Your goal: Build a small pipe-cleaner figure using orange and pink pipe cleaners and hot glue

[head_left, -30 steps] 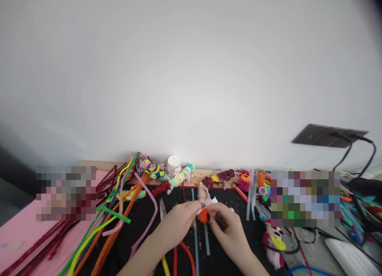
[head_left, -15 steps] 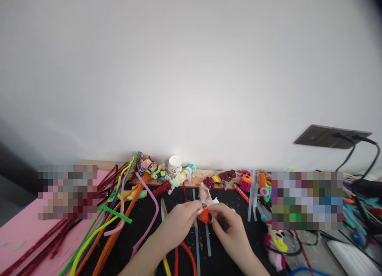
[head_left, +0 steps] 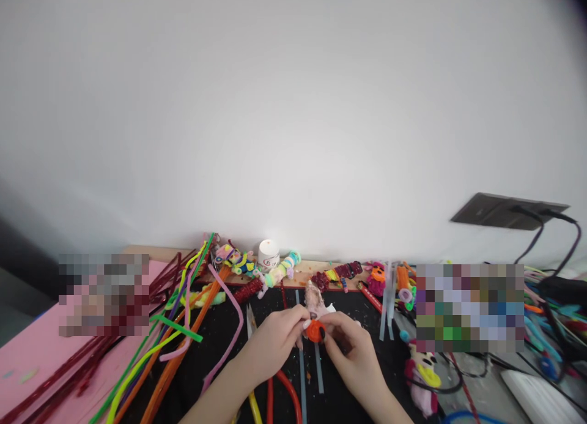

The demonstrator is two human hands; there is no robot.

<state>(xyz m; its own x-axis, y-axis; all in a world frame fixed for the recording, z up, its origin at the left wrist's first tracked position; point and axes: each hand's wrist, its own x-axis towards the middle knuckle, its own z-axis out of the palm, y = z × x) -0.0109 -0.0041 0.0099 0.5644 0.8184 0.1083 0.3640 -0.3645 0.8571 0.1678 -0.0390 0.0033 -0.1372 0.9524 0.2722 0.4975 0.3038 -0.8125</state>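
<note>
Between my two hands is a small orange fuzzy piece (head_left: 315,331), rounded, like coiled pipe cleaner. My left hand (head_left: 285,335) pinches its left side, and my right hand (head_left: 351,344) grips its right side with closed fingertips. Just beyond the fingers a pale pink fuzzy piece (head_left: 313,298) lies on the black mat (head_left: 220,357); whether it joins the orange one is hidden. Translucent glue sticks (head_left: 302,381) lie below the hands. Scissors (head_left: 250,321) rest partly under my left wrist, near red curved handles (head_left: 290,392).
Pipe cleaners (head_left: 178,344) in several colours spread over the left side and a pink sheet (head_left: 36,350). Along the wall stand a paper cup (head_left: 268,254) and fuzzy figures (head_left: 283,268). At right are a pink-and-yellow figure (head_left: 424,375), black cables (head_left: 557,317) and a white object (head_left: 541,393).
Almost nothing differs. The orange piece has turned slightly between my fingertips, while both hands stay in nearly the same place.
</note>
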